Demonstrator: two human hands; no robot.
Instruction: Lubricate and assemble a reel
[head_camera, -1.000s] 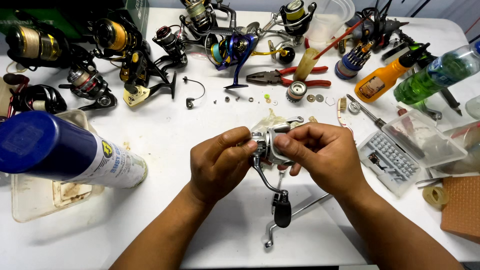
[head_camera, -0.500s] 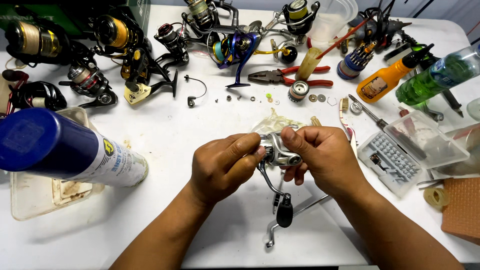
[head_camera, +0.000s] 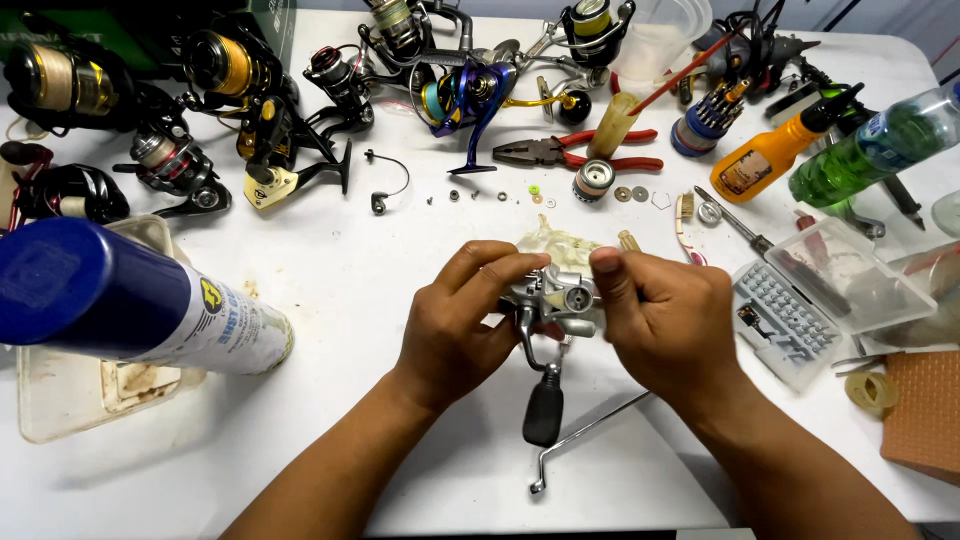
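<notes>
White table (head_camera: 330, 300), reels crowding its far edge: left hand (head_camera: 455, 325) pinches the silver reel body (head_camera: 560, 300); right hand (head_camera: 665, 325) grips it too. Steady it before turning anything.

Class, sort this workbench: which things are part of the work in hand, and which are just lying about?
In hand:
left hand
right hand
silver reel body
black crank knob

Lying about:
red-handled pliers
blue spray can
orange bottle
green bottle
blue reel
</notes>
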